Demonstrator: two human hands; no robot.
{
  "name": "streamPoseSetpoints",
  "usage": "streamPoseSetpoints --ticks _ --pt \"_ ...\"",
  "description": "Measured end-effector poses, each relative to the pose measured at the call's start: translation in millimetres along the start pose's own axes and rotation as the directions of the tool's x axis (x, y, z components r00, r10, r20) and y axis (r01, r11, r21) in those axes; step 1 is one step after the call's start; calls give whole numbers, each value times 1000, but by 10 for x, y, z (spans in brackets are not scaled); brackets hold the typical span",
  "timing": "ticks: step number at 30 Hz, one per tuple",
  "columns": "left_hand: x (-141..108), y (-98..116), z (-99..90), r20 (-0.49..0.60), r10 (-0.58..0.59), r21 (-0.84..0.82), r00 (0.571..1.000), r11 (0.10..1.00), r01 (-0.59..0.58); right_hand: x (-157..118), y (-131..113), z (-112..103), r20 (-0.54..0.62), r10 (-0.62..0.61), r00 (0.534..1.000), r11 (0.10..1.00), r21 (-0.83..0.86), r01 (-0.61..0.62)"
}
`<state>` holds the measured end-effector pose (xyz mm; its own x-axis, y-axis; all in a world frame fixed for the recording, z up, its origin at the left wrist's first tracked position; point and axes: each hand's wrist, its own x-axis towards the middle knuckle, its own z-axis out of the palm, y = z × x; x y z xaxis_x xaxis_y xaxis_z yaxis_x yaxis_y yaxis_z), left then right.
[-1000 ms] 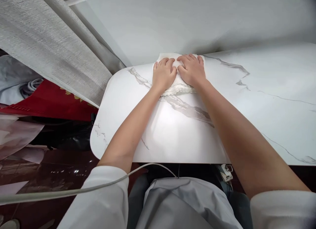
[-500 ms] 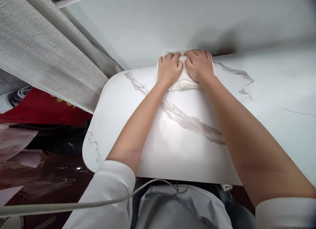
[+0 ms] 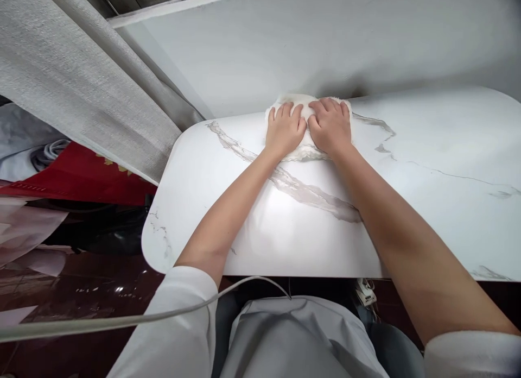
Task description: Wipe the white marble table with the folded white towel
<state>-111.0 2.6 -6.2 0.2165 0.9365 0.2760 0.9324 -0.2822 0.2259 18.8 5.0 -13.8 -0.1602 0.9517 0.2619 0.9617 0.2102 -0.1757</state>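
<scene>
Head view: I look down past my two forearms at a white surface (image 3: 211, 177) with rounded corners and grey-brown veining.
Left grip (image 3: 286, 129): palm down on top of a white cloth (image 3: 306, 143), fingers slightly spread and unclenched, pressing rather than grasping.
Right grip (image 3: 331, 127): laid on the cloth the same way, just beside the left, fingers loosely extended, the thumbs near each other.
Cloth: under both palms at the far edge of the surface, its rumpled near border showing between my wrists; I cannot tell whether it touches the pale panel (image 3: 244, 57) behind.
Left side: a grey curtain (image 3: 93, 84) hangs by the surface's far corner, with red fabric (image 3: 81, 174) below it.
Near side: a pale cable (image 3: 163, 315) crosses in front of my white sleeve (image 3: 175, 326); a small white device (image 3: 365, 293) sits below the surface's near edge.
</scene>
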Motion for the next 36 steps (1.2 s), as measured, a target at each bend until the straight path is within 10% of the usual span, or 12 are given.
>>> streamPoseSetpoints --ticks 22,36 --pt "-2137 721 -519 118 211 89 970 971 -222 -2168 -154 -636 -15 -200 980 974 101 201" --pt "-2109 1130 -441 126 335 17 934 940 -340 -2397 330 -694 -58 -178 982 979 88 183"
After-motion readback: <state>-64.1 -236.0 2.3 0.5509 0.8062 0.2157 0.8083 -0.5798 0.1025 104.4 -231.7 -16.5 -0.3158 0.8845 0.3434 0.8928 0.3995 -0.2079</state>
